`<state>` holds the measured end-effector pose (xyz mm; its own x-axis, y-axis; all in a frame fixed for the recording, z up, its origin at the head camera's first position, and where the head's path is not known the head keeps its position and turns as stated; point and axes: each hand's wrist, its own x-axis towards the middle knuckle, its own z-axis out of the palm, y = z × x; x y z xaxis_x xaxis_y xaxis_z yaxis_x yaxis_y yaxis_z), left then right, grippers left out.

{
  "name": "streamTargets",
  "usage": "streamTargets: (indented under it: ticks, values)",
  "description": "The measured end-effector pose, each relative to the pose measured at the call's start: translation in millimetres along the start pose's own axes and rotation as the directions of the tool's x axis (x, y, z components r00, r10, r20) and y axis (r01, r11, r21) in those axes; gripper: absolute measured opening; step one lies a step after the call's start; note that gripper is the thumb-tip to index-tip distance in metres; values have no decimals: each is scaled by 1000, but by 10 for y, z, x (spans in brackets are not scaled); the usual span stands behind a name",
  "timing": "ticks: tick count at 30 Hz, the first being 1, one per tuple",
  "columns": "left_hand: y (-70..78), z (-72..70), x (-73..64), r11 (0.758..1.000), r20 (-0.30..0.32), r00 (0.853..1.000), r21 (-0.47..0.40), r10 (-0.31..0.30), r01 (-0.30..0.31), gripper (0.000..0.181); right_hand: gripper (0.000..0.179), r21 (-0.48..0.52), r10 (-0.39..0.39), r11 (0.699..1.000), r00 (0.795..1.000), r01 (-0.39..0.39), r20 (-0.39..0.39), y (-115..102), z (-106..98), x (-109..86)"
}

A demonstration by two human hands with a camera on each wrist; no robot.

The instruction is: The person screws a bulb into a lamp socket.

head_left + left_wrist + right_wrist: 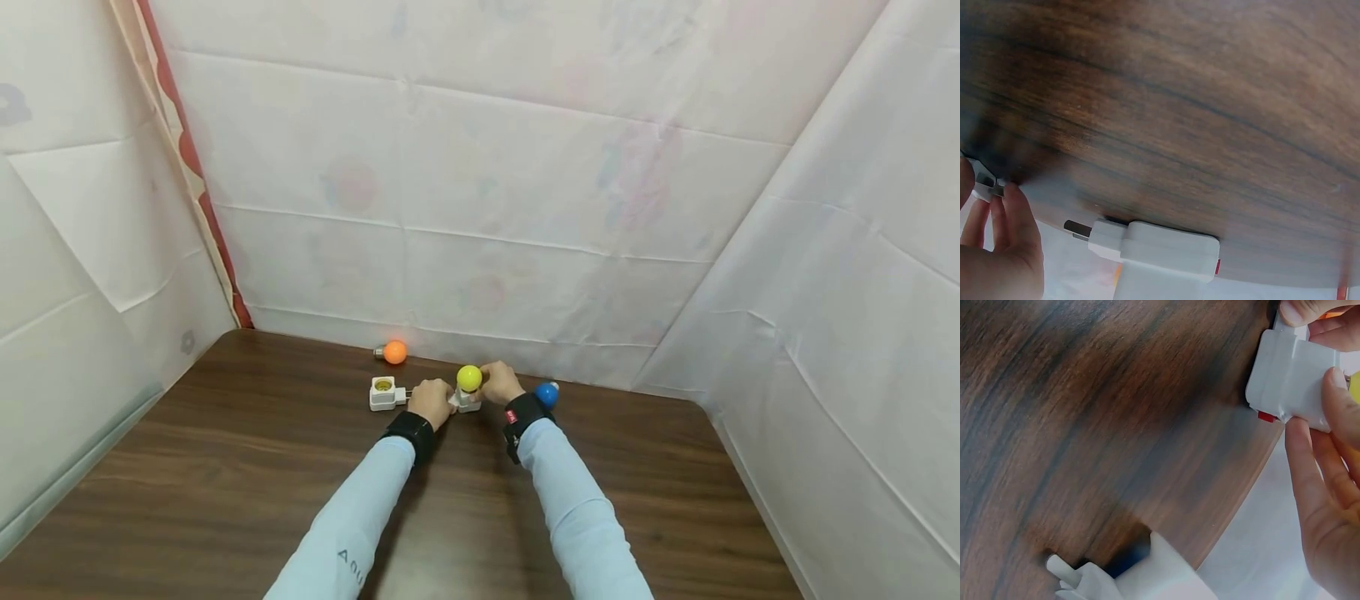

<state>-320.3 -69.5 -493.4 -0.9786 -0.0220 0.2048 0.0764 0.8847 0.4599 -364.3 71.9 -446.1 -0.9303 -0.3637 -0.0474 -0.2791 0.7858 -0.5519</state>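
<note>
A yellow light bulb point(469, 378) stands upright in a white plug-in bulb socket point(468, 405) near the table's back edge. My left hand point(432, 402) pinches this socket at its plug end; in the left wrist view its fingertips point(1015, 195) are at the metal prongs. My right hand point(499, 383) holds the socket body point(1294, 375) from the other side, thumb close to the bulb's base. A red switch point(1266, 416) shows on the socket's end. To the left lies a second white socket point(382, 397), its round opening facing up.
An orange bulb point(394, 352) lies behind the left socket. A blue bulb point(547, 394) is right of my right wrist. Another white socket point(1160, 572) with a plug shows low in the right wrist view. White sheeting point(487, 208) rises behind the wooden table point(225, 467).
</note>
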Motion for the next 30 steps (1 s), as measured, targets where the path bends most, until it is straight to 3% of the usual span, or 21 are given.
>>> streamTargets:
  ticks: [6,10,13,16,19,22,30]
  values:
    - [-41,0,-40,999,27,1000,-32,15,-14,26,34,14,-10,1000,998,9,55,63,49,-7]
    - [-66,-40,-58,997,37,999,-71,6,-3,35,48,50,-15,999,996,11,83,50,-11,-66]
    - [-58,-128,-103,988,20,1000,-151,-18,20,42,59,100,-55,994,995,47,78,74,-145,-144]
    - [-35,-239,-189,965,7,999,-259,-34,35,41,57,117,-77,990,997,73,31,158,-340,-267]
    - [4,-344,-309,933,58,997,-352,-55,71,37,44,75,-73,994,996,76,-41,280,-521,-423]
    - [31,-424,-397,914,132,989,-392,-58,106,33,34,9,-61,998,994,62,-88,385,-622,-514]
    - [229,-447,-458,886,245,969,-458,40,79,28,27,-125,-85,990,987,68,-135,474,-527,-481]
